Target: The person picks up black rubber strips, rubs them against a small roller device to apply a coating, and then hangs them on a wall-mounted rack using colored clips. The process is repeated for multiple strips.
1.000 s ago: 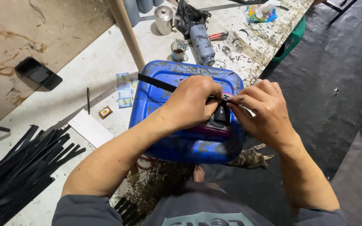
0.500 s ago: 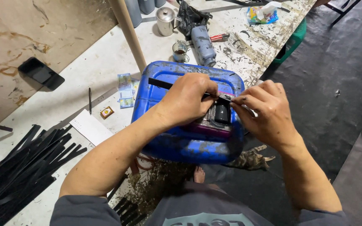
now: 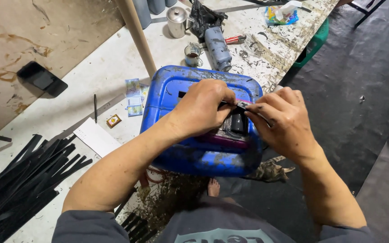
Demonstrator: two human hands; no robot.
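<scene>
Both hands work on top of a blue plastic canister [image 3: 194, 155] that lies on its side at the near edge of the desk [image 3: 68, 96], partly overhanging it. The left hand [image 3: 201, 110] presses down on a thin black strip [image 3: 182, 95], its grip closed over the strip so that only a short end shows past the knuckles on the left. The right hand [image 3: 282, 123], its fingers smudged dark, pinches the other end of the strip [image 3: 241, 106] between thumb and forefinger; that grip is tight and nearly shut on the strip. The two hands meet just above a small black block [image 3: 237, 122] that sits on the canister on a pinkish patch; what it is cannot be told.

On the desk to the left lies a heap of long black strips [image 3: 21, 175], with a white paper slip [image 3: 96, 137] just beside it. A small orange box [image 3: 113, 120], a pencil [image 3: 95, 108] and a few printed cards [image 3: 133, 96] lie near the canister. A dark phone [image 3: 41, 78] rests on a brown board [image 3: 28, 40] farther back. Behind the canister stand a glass of dark liquid [image 3: 192, 55], a metal pot [image 3: 177, 21] and a grey power tool [image 3: 217, 47]; a wooden pole [image 3: 137, 36] slants up between them. A bare foot [image 3: 213, 186] shows on the floor below.
</scene>
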